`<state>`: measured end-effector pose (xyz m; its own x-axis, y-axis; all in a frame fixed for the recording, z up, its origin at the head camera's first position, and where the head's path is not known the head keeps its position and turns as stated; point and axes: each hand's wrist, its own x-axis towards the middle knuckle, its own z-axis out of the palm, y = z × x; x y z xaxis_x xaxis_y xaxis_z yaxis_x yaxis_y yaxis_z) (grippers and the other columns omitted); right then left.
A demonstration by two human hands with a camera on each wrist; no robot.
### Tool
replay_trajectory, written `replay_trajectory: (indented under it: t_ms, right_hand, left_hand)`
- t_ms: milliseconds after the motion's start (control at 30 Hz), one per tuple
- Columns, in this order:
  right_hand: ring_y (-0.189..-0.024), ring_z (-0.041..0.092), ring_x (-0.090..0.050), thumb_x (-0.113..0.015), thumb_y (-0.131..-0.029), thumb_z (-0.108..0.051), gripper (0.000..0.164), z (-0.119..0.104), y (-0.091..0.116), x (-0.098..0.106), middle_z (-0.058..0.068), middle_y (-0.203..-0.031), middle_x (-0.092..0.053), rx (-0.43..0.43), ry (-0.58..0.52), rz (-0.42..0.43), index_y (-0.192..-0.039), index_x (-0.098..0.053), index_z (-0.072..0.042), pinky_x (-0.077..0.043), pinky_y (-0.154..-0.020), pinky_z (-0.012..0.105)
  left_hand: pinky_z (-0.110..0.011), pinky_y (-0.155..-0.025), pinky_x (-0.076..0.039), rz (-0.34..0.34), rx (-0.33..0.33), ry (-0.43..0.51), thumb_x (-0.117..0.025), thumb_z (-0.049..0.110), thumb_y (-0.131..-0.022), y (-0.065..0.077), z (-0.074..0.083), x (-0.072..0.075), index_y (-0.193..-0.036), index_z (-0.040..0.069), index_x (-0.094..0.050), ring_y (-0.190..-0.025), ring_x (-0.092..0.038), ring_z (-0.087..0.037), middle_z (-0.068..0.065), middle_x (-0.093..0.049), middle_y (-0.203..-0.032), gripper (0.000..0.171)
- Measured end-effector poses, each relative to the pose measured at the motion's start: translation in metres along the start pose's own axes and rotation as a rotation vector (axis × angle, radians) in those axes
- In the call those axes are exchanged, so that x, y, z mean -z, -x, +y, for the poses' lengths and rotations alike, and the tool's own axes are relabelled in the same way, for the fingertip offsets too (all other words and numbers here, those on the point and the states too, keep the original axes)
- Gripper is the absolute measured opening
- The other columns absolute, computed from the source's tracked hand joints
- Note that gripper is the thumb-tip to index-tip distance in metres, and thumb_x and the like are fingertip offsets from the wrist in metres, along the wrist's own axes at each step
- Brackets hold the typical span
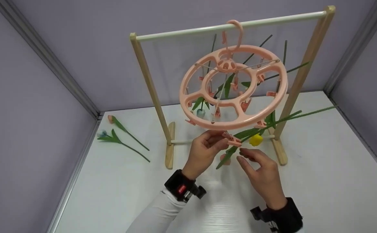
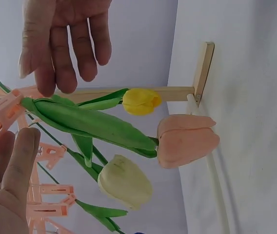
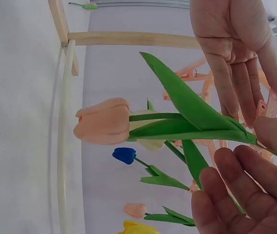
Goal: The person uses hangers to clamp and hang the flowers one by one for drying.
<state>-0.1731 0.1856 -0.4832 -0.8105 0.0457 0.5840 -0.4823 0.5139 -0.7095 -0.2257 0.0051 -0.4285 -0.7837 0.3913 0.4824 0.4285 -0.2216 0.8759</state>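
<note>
A pink round clip hanger (image 1: 188, 94) hangs from the white rail of a wooden stand. At its front edge my left hand (image 1: 204, 150) pinches a pink clip (image 1: 233, 139). That clip bears the stem of a peach tulip (image 2: 187, 141), which hangs head down with its green leaves (image 3: 177, 97). Just right of the clip, my right hand (image 1: 262, 171) has thumb and fingers apart beside the leaves, holding nothing. A yellow tulip (image 1: 255, 140) and a cream tulip (image 2: 125, 182) hang from the hanger behind.
Wooden posts (image 1: 151, 87) flank the hanger under the rail (image 1: 188, 31). Two loose tulips, one peach (image 1: 111, 119) and one pale blue (image 1: 102, 133), lie at the table's left. A blue tulip (image 3: 124, 155) hangs farther back. Stems stick out past the right post.
</note>
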Motion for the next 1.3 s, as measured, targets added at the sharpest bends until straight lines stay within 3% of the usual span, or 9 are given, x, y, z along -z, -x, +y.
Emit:
replay_trajectory:
  t_ms: [367,600,867,1033,1300]
  right_hand:
    - [-0.088,0.010,-0.060,-0.066,-0.085,-0.025,0.023,0.003,0.003,0.001,-0.005,-0.097,-0.064,-0.024,0.039,-0.017,-0.106,-0.067,-0.018,-0.050,-0.074,0.030]
    - [-0.086,0.006,-0.059,-0.066,-0.084,-0.025,0.019,0.003,0.006,0.000,-0.010,-0.095,-0.064,-0.102,0.043,-0.029,-0.103,-0.068,-0.022,-0.047,-0.075,0.019]
    - [-0.085,0.005,-0.058,-0.066,-0.085,-0.026,0.018,0.005,0.010,0.001,-0.011,-0.095,-0.064,-0.117,0.055,-0.037,-0.102,-0.068,-0.024,-0.051,-0.073,0.032]
    - [-0.085,0.003,-0.058,-0.066,-0.084,-0.029,0.017,0.007,0.013,0.001,-0.013,-0.095,-0.064,-0.139,0.061,-0.042,-0.101,-0.068,-0.025,-0.051,-0.073,0.034]
    - [-0.085,0.002,-0.058,-0.066,-0.084,-0.030,0.017,0.009,0.016,0.003,-0.014,-0.094,-0.064,-0.152,0.084,-0.060,-0.100,-0.068,-0.025,-0.051,-0.073,0.034]
  left_hand:
    - [-0.044,-0.082,-0.049,-0.025,-0.033,-0.003,-0.054,0.004,-0.091,-0.004,-0.001,0.009,-0.111,-0.005,-0.056,-0.093,-0.061,-0.033,-0.023,-0.061,-0.099,0.021]
    - [-0.042,-0.082,-0.050,-0.006,-0.020,-0.048,-0.055,0.007,-0.091,-0.004,0.000,0.012,-0.111,0.000,-0.058,-0.094,-0.062,-0.029,-0.020,-0.062,-0.100,0.021]
    - [-0.038,-0.082,-0.050,-0.004,-0.021,-0.078,-0.055,0.007,-0.091,-0.005,0.000,0.017,-0.110,0.001,-0.059,-0.091,-0.063,-0.030,-0.020,-0.063,-0.098,0.020]
    - [-0.037,-0.083,-0.050,-0.001,-0.008,-0.108,-0.056,0.010,-0.091,-0.004,0.001,0.021,-0.110,0.008,-0.061,-0.093,-0.062,-0.027,-0.018,-0.063,-0.099,0.020]
    - [-0.037,-0.082,-0.050,-0.008,0.010,-0.124,-0.057,0.010,-0.091,-0.005,0.001,0.025,-0.109,0.009,-0.062,-0.094,-0.062,-0.028,-0.018,-0.064,-0.099,0.019]
